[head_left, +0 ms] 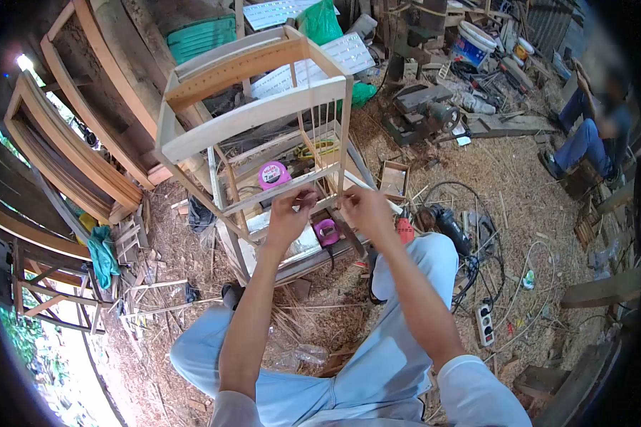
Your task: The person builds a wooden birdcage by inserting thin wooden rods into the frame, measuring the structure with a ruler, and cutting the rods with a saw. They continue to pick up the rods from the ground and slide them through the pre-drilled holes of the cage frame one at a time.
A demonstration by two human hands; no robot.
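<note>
Head view, cage frame point(253, 114): unfinished wood, tilted toward the knees, base on the floor point(506, 178); the tilt likely brings its lower rail within reach.
Left hand point(290, 213): grip narrow, pinched on that rail, probably to steady it.
Right hand point(363, 208): grip narrow, fingers curled at the front corner post; what it pinches is hidden.
Thin rods point(320, 121): upright between rails, just above both hands.
Edges: tape measure point(273, 174) inside the frame, behind the rail; power tool point(445, 224) and cords just beside the right knee.
Open room: shavings-strewn floor ahead-right; another person point(591, 139) sits well apart.
</note>
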